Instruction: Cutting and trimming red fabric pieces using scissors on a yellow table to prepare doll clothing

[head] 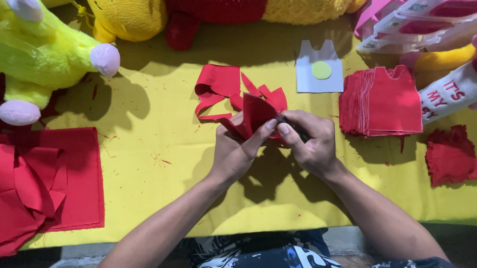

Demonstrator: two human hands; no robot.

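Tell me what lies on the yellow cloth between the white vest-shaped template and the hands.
In the head view, only bare yellow cloth lies between the white template and the right hand; loose red fabric offcuts sit further left.

a small piece of red felt-like fabric [256, 113] stands nearly upright over the middle of the yellow cloth, pinched along its lower edges. it is flat and matte, with a pointed top corner tilting toward the upper left and one straight cut side. its lower part is hidden behind the fingers, so its full outline cannot be told. behind it, touching or just beside it, a loose, curling strip of red fabric offcut [218, 92] lies crumpled flat on the cloth, forming an open loop with a jagged, notched edge on its right.
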